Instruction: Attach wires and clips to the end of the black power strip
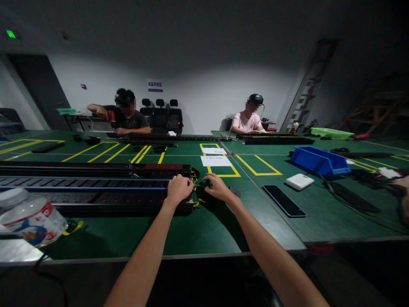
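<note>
Long black rails (121,198) with blue strips and small red dots lie side by side on the green table (255,221). Over their right end rests my left hand (180,187), its fingers curled down at the rail's end; what they grip is too small to make out. Just right of that end is my right hand (219,187), thumb and forefinger apart, with nothing visible between them. Thin yellow and green wires (198,202) stick out of the rail ends between the two hands.
A clear jar (35,221) stands front left. To the right lie a black phone (283,200), a white box (299,181) and a blue bin (319,161). White papers (216,161) lie behind my hands. Two people sit across the table; one holds a red tool.
</note>
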A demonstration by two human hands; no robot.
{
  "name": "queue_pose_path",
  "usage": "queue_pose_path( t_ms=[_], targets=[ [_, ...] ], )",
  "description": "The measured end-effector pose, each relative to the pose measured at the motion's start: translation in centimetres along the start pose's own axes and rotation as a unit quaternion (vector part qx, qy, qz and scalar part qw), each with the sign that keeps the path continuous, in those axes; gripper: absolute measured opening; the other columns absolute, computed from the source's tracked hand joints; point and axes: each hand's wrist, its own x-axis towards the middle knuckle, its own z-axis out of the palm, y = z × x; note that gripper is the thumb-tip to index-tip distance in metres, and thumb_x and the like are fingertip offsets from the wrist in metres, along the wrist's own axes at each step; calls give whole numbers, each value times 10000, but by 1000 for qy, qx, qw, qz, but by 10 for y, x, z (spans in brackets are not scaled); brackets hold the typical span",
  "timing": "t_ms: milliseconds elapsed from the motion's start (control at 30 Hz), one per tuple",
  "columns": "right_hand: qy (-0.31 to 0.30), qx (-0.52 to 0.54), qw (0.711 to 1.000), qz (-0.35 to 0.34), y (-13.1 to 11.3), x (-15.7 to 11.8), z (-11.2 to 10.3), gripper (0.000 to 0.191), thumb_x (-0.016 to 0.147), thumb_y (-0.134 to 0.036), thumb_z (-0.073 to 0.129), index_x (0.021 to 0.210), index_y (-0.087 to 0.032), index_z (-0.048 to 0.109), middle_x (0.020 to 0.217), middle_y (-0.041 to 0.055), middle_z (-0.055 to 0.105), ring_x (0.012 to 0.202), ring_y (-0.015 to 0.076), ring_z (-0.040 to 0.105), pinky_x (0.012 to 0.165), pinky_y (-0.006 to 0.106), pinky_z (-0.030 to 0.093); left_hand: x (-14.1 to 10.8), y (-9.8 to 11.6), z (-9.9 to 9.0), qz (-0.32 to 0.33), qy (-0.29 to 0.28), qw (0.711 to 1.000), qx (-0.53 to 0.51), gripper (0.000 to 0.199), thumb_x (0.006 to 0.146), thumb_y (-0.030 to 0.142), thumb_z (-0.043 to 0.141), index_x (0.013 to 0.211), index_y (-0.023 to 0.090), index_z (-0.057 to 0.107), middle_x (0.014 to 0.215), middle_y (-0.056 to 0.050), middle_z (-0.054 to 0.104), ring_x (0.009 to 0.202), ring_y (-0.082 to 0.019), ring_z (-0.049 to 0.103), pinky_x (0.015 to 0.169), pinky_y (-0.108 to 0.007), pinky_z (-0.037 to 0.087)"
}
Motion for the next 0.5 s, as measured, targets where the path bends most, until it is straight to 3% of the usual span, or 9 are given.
queue_pose_path(
  t_ms=[300, 500],
  targets=[
    [-38, -14, 999, 10, -3, -3, -2, 552, 704, -45, 561, 1232, -182, 651, 1033, 92, 694, 904, 212, 619, 855, 326, 476, -1, 4, -1, 79, -10, 997, -12, 310, 926, 379, 481, 1048, 232, 725, 1074, -88, 699, 1048, -248, 591, 932, -352, 453],
    [-25, 0, 1000, 13, -5, -4, -2, 674, 688, -51, 564, 1348, -187, 569, 1092, 102, 698, 939, 230, 628, 842, 328, 474, 0, 3, 1, 92, -28, 995, -27, 314, 907, 357, 500, 1083, 255, 740, 1045, -66, 743, 1036, -256, 612, 939, -358, 453]
  ],
)
